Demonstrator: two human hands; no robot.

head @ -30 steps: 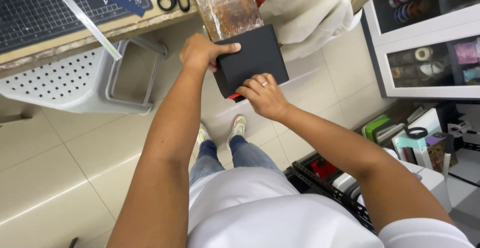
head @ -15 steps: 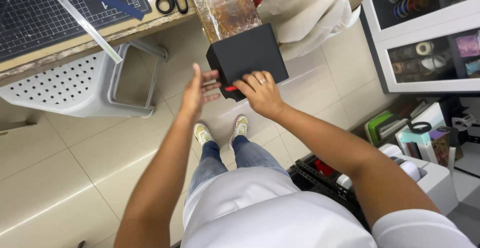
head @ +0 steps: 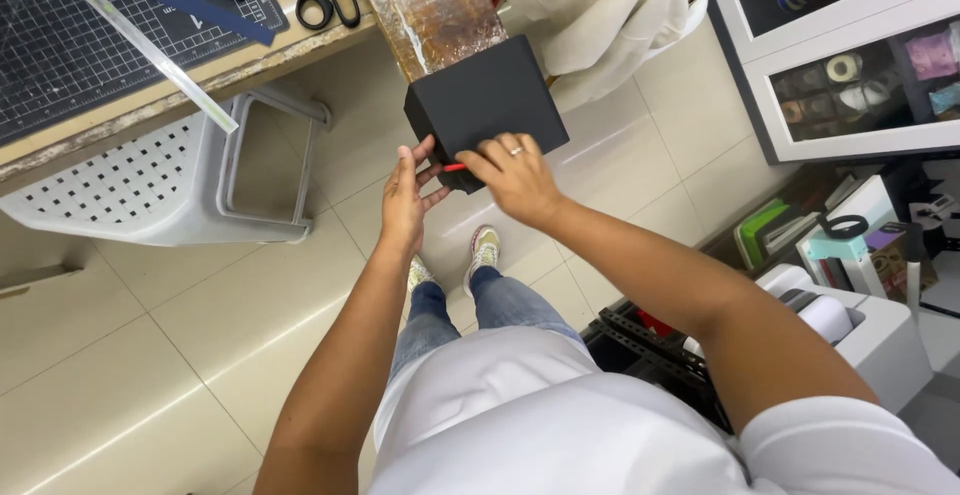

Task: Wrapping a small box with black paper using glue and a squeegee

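Between both hands | black box (head: pixel 487 105) | fingers (head: pixel 487 162) on lower edge

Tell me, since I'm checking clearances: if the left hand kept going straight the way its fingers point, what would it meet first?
Most likely the black box: the left hand points up at its lower corner, fingers almost touching it beside the small red piece. Depth is unclear.

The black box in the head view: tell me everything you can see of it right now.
The black box is matte, looks like card or board, with sharp edges and plain faces. It is held in the air, tilted, below the workbench edge. The right hand lies on its lower face; the left hand touches its lower corner. A small red piece shows there between the fingers.
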